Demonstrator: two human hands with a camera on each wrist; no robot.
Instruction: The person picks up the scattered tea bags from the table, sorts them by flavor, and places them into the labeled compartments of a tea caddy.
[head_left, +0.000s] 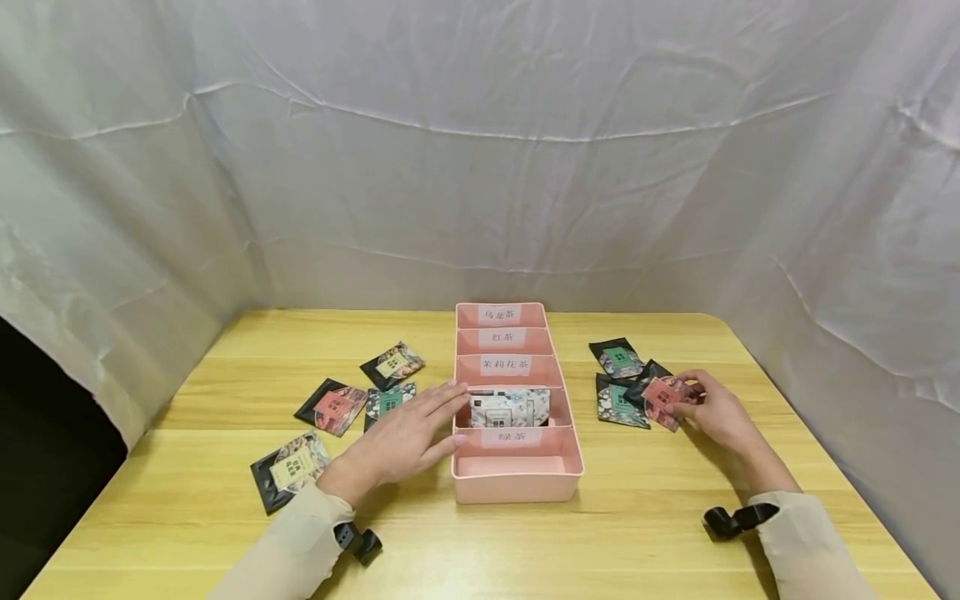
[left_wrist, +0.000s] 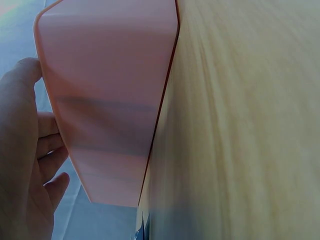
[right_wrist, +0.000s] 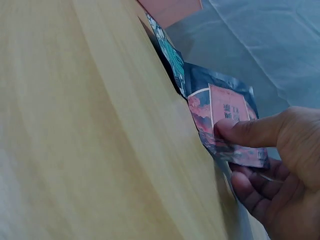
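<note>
Nearly closed, the right hand (head_left: 717, 414) pinches a red-labelled sachet (head_left: 662, 395).

Downward head view, close wrist views, shared box (head_left: 517, 490)

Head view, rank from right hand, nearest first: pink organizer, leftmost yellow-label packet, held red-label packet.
1. Held red-label packet: pinched in the right hand.
2. Pink organizer: mid-table, left of that hand.
3. Leftmost yellow-label packet: far left, past the organizer.
</note>
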